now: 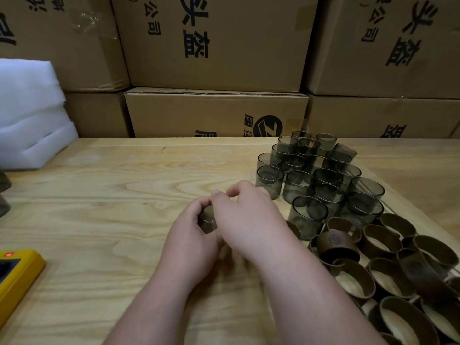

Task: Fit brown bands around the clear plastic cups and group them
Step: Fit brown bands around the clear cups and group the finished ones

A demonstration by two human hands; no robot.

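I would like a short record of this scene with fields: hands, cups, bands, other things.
hands: left hand grips a cup; right hand is at the same cup, grip unclear
cups: cluster upright on table, right of the hands
bands: loose pile, near right
other things: boxes behind, white foam left, yellow device

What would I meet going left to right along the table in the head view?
Yellow device → left hand gripping a cup → right hand → cluster of clear cups, with loose brown bands nearer in front.
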